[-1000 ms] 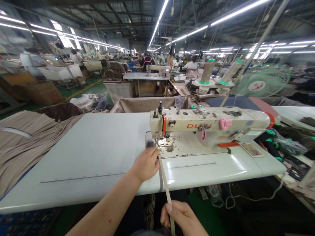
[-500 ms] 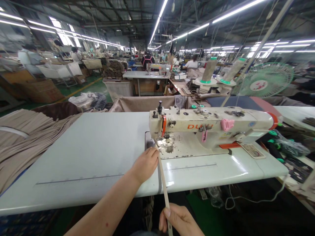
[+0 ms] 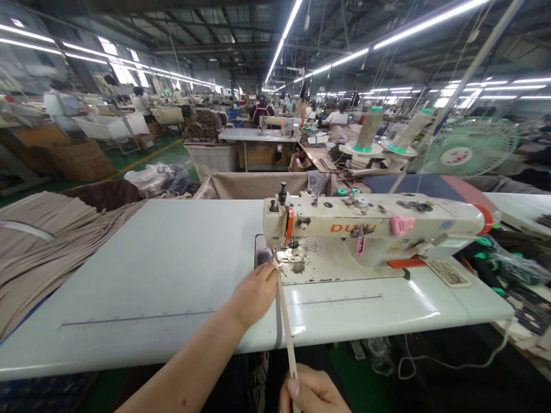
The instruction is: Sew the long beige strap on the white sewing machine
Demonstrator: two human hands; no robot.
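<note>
A narrow beige fabric strip (image 3: 286, 321) runs from under the needle area of a white sewing machine (image 3: 318, 221) down past the table's front edge. My left hand (image 3: 257, 291) lies at the needle plate, fingers closed on the strip's upper end just in front of the presser foot. Below the table edge, my right hand (image 3: 316, 390) pinches the lower part between thumb and fingers, so the strip is held taut. My left fingers partly hide the strip's far end.
A pile of beige strips (image 3: 55, 246) lies at the left of the white table (image 3: 193, 246). Two thread cones (image 3: 369, 129) and a green fan (image 3: 473, 148) stand behind the machine. A fabric-lined bin (image 3: 249, 186) is beyond the table. Other people work farther back.
The whole view has shifted slightly, with the scene sitting a little lower and to the right. Both hands keep their hold on the strip, in nearly the same places.
</note>
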